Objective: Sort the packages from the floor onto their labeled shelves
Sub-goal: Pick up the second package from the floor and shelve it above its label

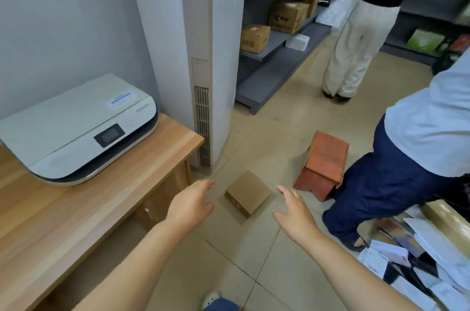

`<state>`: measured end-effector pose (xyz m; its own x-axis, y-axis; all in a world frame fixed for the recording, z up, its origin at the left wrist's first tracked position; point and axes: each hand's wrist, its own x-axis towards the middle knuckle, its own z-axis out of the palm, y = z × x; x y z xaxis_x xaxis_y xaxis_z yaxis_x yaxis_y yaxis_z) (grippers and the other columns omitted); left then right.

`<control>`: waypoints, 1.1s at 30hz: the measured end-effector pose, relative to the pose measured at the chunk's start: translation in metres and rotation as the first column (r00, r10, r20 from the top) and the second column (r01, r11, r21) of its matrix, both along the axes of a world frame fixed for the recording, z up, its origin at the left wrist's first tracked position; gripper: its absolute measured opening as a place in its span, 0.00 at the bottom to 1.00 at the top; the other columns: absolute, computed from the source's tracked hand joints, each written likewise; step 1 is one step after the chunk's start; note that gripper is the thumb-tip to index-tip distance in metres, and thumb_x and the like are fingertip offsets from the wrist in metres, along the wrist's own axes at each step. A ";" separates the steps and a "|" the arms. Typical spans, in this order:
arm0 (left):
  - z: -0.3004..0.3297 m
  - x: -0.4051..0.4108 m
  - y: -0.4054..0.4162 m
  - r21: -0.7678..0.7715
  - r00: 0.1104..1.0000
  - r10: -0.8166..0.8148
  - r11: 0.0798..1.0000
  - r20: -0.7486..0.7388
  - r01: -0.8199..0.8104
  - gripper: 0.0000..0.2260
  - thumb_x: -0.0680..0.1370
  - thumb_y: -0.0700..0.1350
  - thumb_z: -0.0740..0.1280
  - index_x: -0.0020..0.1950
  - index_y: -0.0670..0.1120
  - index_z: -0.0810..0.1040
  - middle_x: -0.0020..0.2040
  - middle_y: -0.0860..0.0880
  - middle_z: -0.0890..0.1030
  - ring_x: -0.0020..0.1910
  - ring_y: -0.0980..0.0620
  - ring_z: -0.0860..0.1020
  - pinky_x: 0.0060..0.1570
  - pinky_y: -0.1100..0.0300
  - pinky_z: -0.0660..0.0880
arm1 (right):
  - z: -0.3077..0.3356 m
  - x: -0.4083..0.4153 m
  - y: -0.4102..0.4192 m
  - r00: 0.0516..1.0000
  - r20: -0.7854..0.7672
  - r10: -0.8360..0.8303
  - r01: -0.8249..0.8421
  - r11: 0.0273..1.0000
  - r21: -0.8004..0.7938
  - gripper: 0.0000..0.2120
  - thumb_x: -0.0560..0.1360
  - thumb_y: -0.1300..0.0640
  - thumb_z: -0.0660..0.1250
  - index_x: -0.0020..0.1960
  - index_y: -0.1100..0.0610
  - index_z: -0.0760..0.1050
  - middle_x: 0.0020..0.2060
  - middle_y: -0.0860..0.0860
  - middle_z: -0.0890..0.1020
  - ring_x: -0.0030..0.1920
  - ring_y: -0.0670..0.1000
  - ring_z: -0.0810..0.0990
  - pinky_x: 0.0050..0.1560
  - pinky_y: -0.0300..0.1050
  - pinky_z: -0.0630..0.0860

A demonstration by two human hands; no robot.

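Note:
A small brown cardboard box lies flat on the tiled floor between my two hands. My left hand hovers just left of it, fingers apart, holding nothing. My right hand hovers just right of it, also spread and empty. Neither hand touches the box. A pile of white and dark mail packages lies on the floor at the lower right. Grey shelves with several cardboard boxes stand at the back.
A red-brown wooden stool lies tipped over right of the box. A person in dark blue trousers stands close on the right; another person stands by the shelves. A wooden desk with a printer is on the left, beside a tall white unit.

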<state>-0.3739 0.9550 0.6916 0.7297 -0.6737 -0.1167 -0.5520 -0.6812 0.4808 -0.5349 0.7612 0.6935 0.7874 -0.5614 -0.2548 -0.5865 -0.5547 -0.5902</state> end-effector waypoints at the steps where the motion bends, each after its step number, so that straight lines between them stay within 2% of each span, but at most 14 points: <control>1: -0.002 0.018 -0.011 0.003 1.000 -0.010 1.000 -0.003 0.010 0.25 0.73 0.45 0.64 0.70 0.53 0.65 0.65 0.52 0.74 0.57 0.54 0.76 0.52 0.60 0.74 | -0.001 0.013 -0.009 1.000 0.005 -0.010 0.010 1.000 0.002 0.28 0.75 0.58 0.62 0.73 0.52 0.58 0.70 0.51 0.65 0.71 0.51 0.62 0.68 0.44 0.60; 10: -0.027 0.103 -0.102 0.020 0.991 -0.085 0.996 -0.104 0.088 0.24 0.75 0.45 0.64 0.71 0.51 0.65 0.66 0.50 0.73 0.59 0.52 0.75 0.55 0.59 0.74 | -0.021 0.070 -0.084 0.994 -0.045 -0.103 0.105 0.994 0.032 0.28 0.76 0.59 0.62 0.73 0.52 0.57 0.70 0.52 0.65 0.70 0.51 0.63 0.65 0.40 0.60; 16: -0.051 0.128 -0.156 0.060 0.988 -0.068 0.995 -0.138 0.076 0.24 0.74 0.45 0.64 0.70 0.49 0.66 0.64 0.50 0.74 0.58 0.51 0.75 0.55 0.57 0.73 | -0.039 0.099 -0.146 0.990 -0.088 -0.106 0.111 0.993 0.050 0.29 0.75 0.60 0.63 0.73 0.53 0.58 0.70 0.53 0.66 0.70 0.52 0.64 0.67 0.43 0.61; 26: -0.095 0.144 -0.262 0.157 0.975 0.090 0.986 -0.201 -0.058 0.22 0.74 0.46 0.64 0.68 0.50 0.67 0.62 0.49 0.76 0.55 0.50 0.77 0.51 0.56 0.75 | -0.079 0.164 -0.283 0.988 -0.143 0.061 -0.039 0.987 0.157 0.28 0.76 0.59 0.63 0.73 0.53 0.58 0.71 0.52 0.64 0.71 0.52 0.62 0.68 0.45 0.60; 33: -0.159 0.150 -0.324 0.176 0.927 0.253 0.962 -0.278 -0.209 0.23 0.74 0.44 0.65 0.69 0.50 0.67 0.62 0.49 0.76 0.56 0.52 0.77 0.51 0.58 0.74 | -0.150 0.214 -0.357 0.954 -0.228 0.195 -0.154 0.971 0.184 0.28 0.75 0.60 0.64 0.73 0.55 0.59 0.70 0.54 0.66 0.70 0.53 0.64 0.68 0.45 0.61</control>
